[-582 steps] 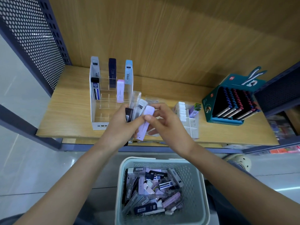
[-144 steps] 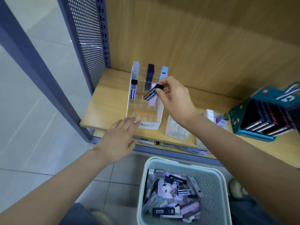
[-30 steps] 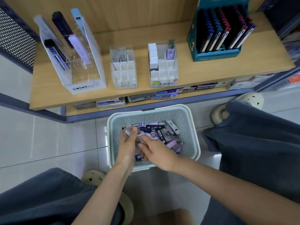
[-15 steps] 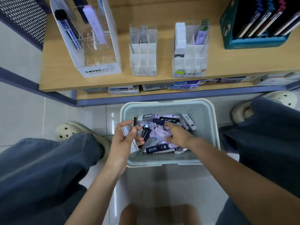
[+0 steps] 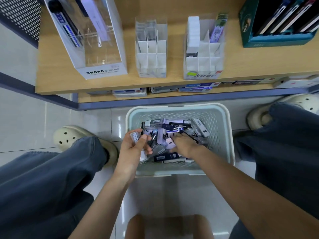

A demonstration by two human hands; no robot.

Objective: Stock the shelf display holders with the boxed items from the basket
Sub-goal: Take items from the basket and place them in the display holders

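Head view: left hand (image 5: 133,148) grips boxes (image 5: 135,137) over the basket (image 5: 230,135) (right hand (image 5: 185,144) lies among the rest, grasp unclear).

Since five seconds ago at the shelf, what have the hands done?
Both hands came down from the shelf into the basket. The left hand now grips a few small boxes; the right hand digs in the pile, its grip hidden. The grid holders look unchanged.

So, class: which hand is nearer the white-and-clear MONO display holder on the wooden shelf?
Left. The left hand, gripping small boxes at the pale green basket's left rim, lies in front of the MONO display holder's right corner; the right hand reaches into the basket's middle, further right.
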